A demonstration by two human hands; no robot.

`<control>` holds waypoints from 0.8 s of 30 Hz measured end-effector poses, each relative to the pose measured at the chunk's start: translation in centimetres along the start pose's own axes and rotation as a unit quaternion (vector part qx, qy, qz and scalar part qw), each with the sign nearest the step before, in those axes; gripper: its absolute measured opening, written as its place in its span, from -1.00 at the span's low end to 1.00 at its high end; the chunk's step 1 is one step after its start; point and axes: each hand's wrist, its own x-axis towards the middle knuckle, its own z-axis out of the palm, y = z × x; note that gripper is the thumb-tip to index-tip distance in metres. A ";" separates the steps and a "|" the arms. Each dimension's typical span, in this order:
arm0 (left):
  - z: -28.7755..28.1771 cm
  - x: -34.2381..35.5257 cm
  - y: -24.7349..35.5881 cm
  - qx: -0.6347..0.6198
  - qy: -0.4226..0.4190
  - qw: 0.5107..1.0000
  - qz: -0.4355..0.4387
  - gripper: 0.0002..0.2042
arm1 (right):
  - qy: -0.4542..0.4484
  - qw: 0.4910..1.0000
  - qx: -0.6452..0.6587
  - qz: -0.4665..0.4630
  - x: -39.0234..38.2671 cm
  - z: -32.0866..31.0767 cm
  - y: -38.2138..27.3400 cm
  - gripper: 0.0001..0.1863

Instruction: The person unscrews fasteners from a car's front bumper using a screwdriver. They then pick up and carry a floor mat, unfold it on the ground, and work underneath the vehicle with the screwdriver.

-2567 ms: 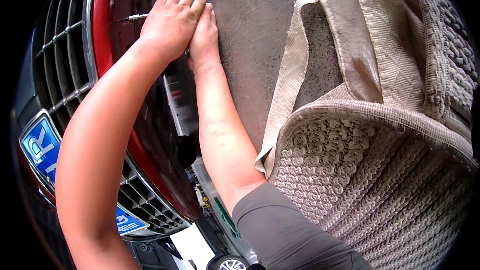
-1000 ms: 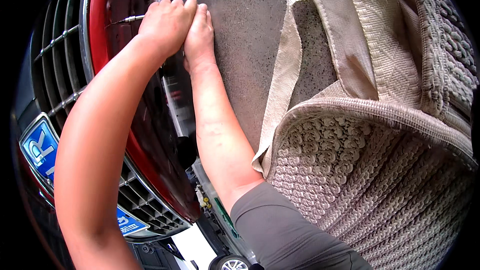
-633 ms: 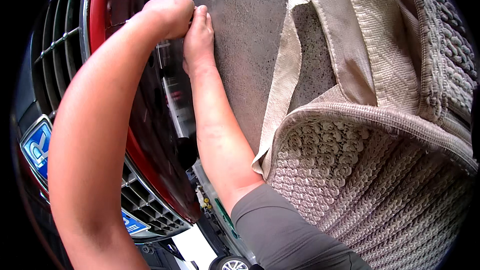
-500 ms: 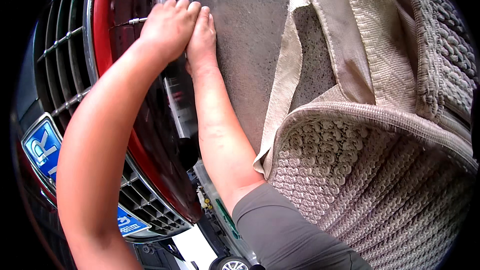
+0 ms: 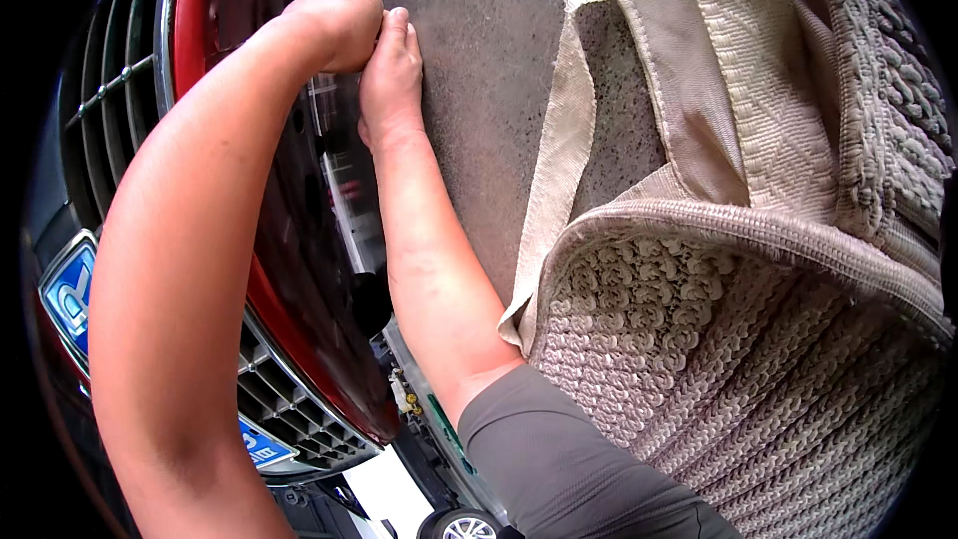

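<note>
Since half a second ago, the left hand (image 5: pixel 344 28) has rolled over, so its wrist is bent up high and its knuckles no longer show. Far on the left is the dark grille (image 5: pixel 104 92) with shiny bars, and lower down is a blue plate (image 5: pixel 72 297). Next comes the red car part (image 5: pixel 299 299), long and curved; it runs down beside the grille, and the left arm lies across it in the view. A thin silver rod poked out beside the left hand a moment ago, but now the arm hides it. The left fingers are curled away out of sight, so I cannot tell what they hold. Just to the right, the right hand (image 5: pixel 392 75) has hardly moved. Its fingers are close together, and I cannot tell if they grip anything. Both hands seem to meet at the top, past the edge of the red part. My guess is that the left hand is twisting something while the right one keeps it steady, so the job is not done yet. Further right is a grey, speckled surface (image 5: pixel 479 60), then a beige strap (image 5: pixel 564 130), and last a big beige woven thing (image 5: pixel 649 329), which neither hand holds.
</note>
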 end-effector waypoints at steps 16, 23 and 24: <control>-0.9 -17.6 3.7 -0.052 0.449 0.889 -0.066 -0.54 | -0.016 0.933 0.356 0.061 -0.6 0.8 -0.1 -0.59; 0.6 -19.5 1.7 -0.289 0.432 0.830 -0.200 -0.51 | -0.063 0.921 0.381 0.051 -1.0 0.0 0.2 -0.67; 0.5 -19.7 1.4 -0.311 0.396 0.830 -0.241 -0.49 | -0.062 0.923 0.378 0.049 -0.8 -0.2 0.3 -0.67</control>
